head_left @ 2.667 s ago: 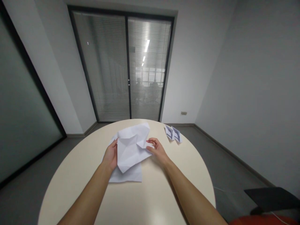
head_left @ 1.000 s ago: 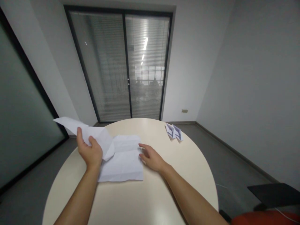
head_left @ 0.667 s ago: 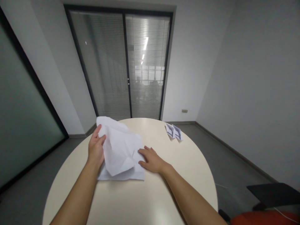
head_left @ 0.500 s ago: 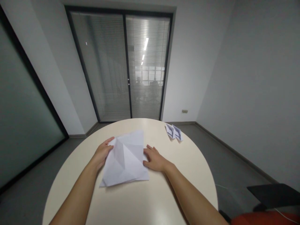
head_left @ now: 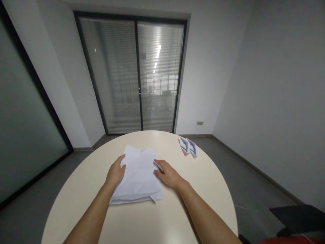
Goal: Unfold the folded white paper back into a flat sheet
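White paper [head_left: 138, 178] lies in the middle of the frame on the round table [head_left: 177, 217], its folds hard to see. Left hand [head_left: 115, 173] and right hand [head_left: 168, 175] press flat on its sides, fingers spread.

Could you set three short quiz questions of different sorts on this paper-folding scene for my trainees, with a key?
1. True or false: both hands rest on the white paper.
2. Which lies at the far right of the round table? A) scissors B) small folded papers C) a cup
3. Fill in: the left hand presses the paper's ____ edge.

Key:
1. True; the right hand touches its other edge.
2. B, the small folded papers.
3. Left.
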A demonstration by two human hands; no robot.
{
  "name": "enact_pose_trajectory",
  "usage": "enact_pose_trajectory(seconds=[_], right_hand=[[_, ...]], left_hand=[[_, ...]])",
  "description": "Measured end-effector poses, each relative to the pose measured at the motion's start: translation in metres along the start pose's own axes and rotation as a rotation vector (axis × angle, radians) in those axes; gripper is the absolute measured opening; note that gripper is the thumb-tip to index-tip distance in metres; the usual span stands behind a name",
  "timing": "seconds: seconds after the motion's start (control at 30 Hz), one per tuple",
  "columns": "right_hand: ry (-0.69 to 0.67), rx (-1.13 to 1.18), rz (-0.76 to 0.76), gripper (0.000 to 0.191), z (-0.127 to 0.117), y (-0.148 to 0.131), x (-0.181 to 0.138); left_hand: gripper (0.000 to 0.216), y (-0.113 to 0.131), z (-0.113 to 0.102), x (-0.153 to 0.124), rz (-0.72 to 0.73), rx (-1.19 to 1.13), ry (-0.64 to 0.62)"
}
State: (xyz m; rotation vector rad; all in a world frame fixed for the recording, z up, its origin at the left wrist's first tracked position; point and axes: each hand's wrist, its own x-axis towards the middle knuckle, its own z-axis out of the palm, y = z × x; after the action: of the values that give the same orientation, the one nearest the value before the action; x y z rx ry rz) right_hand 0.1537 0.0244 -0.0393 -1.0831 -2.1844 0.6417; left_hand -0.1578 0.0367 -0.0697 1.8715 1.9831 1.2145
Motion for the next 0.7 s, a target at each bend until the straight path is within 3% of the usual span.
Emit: enact_pose_trajectory(seconds=[0.2,0.37,0.43,0.6,0.7], right_hand=[[-0.015,-0.175,-0.006,0.042,-0.004,-0.006,0.001],[0.009,-0.200,0.014,0.040,-0.006,-0.003,0.005],[0.092,-0.243,0.075,0.039,-0.015,0.004,0.006],[0.538,-0.519,0.405,0.049,-0.054,0.036,0.001],[0.552,-0.573,0.521,0.052,-0.064,0.053,-0.003]], left_hand=[[0.059,0.028,-0.004,-0.012,0.033,0.200,-0.031],[0.063,0.061,-0.011,-0.025,0.136,0.261,-0.277],[0.064,0.068,-0.012,-0.028,0.148,0.237,-0.368],[0.069,0.070,-0.013,-0.033,0.144,0.213,-0.502],[0.073,0.070,-0.013,-0.035,0.147,0.237,-0.567]])
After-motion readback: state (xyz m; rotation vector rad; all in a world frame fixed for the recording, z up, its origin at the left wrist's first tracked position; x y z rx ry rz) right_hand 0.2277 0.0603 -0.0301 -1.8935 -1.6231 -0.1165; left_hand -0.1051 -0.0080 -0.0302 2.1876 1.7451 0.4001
